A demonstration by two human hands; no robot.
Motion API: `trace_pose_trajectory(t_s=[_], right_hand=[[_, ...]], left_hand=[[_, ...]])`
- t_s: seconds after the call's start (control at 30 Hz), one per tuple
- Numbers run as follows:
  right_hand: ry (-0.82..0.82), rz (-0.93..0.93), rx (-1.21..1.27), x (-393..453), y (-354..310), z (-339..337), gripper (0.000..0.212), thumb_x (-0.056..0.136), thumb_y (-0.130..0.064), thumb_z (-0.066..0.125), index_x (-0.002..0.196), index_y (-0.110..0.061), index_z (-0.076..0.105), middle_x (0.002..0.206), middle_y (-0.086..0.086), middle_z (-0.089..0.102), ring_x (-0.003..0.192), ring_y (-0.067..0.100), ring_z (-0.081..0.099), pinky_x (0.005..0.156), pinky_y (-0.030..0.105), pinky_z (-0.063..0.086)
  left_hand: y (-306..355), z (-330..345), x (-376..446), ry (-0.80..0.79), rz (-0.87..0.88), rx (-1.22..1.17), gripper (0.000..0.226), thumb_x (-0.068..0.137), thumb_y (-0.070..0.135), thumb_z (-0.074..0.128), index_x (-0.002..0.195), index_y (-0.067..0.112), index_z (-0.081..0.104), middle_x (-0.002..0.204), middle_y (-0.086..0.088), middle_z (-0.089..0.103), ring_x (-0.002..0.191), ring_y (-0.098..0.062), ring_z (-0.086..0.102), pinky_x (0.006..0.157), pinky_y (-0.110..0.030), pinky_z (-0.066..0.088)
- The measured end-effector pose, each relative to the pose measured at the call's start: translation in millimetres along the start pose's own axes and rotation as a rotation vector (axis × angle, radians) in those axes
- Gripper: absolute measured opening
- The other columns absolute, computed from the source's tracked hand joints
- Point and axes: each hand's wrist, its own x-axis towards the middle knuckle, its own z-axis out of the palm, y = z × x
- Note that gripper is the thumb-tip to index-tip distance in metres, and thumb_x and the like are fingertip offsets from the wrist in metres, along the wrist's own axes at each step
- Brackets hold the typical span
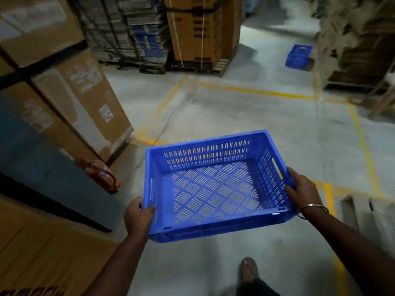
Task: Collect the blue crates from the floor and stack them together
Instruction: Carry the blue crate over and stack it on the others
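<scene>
already off the floor, one empty blue crate (pixel 215 184) hangs between both hands: the left hand (pixel 139 216) clamped on its left rim, the right hand (pixel 303 191) on its right rim, long axis running side to side across the body. a second blue crate (pixel 298 56) sits on the concrete floor (pixel 245 112) well ahead and to the right, so nearer the right hand; it looks tilted, though blur makes that uncertain. two crates counted, one red fire extinguisher (pixel 102 176) at left.

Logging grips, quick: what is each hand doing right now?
Left hand: closed on the crate, near left corner.
Right hand: closed on the crate's right rim.
</scene>
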Motion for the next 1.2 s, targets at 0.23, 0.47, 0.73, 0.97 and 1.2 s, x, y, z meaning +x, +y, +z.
trace_pose_trajectory(t_s=[0.23,0.47,0.73,0.97,1.2], right_hand=[[0.048,0.147,0.026,53.1,64.9,-21.6,0.068,0.078,-0.002,0.068,0.142,-0.01,0.047,0.118,0.028,0.061,0.107,0.043,0.059,0.088,0.043,0.045],[0.04,0.232,0.074,136.6,120.5,-57.4,0.067,0.079,-0.003,0.068,0.142,-0.009,0.046,0.128,0.025,0.058,0.116,0.041,0.057,0.094,0.041,0.043],[0.071,0.308,0.08,241.4,172.1,-94.4,0.066,0.08,-0.015,0.065,0.143,-0.012,0.045,0.126,0.024,0.06,0.114,0.04,0.059,0.093,0.04,0.045],[0.11,0.382,0.1,357.9,204.9,-98.1,0.065,0.08,-0.014,0.064,0.143,-0.012,0.046,0.127,0.021,0.061,0.117,0.037,0.058,0.096,0.04,0.044],[0.172,0.482,0.093,492.9,227.0,-119.5,0.068,0.081,-0.007,0.066,0.144,-0.013,0.043,0.13,0.021,0.059,0.118,0.037,0.057,0.096,0.038,0.043]], left_hand=[[80.6,92.3,35.5,-0.105,0.087,-0.012,0.027,0.071,0.018,0.073,0.069,0.01,0.048,0.064,-0.005,0.057,0.062,-0.028,0.057,0.057,-0.038,0.046],[177.0,182.4,77.5,-0.18,0.146,0.043,0.023,0.074,0.024,0.073,0.075,0.013,0.053,0.071,-0.003,0.064,0.065,-0.026,0.064,0.061,-0.042,0.055],[283.8,284.8,117.3,-0.237,0.239,0.009,0.021,0.079,0.017,0.074,0.075,0.01,0.054,0.071,-0.012,0.063,0.066,-0.031,0.063,0.058,-0.039,0.05],[377.8,386.3,194.0,-0.281,0.264,0.07,0.024,0.077,0.016,0.075,0.072,0.01,0.053,0.068,-0.01,0.062,0.065,-0.032,0.061,0.061,-0.042,0.05],[507.5,501.4,283.3,-0.334,0.353,0.089,0.036,0.078,0.018,0.075,0.068,0.008,0.042,0.062,-0.011,0.051,0.063,-0.034,0.054,0.057,-0.038,0.039]])
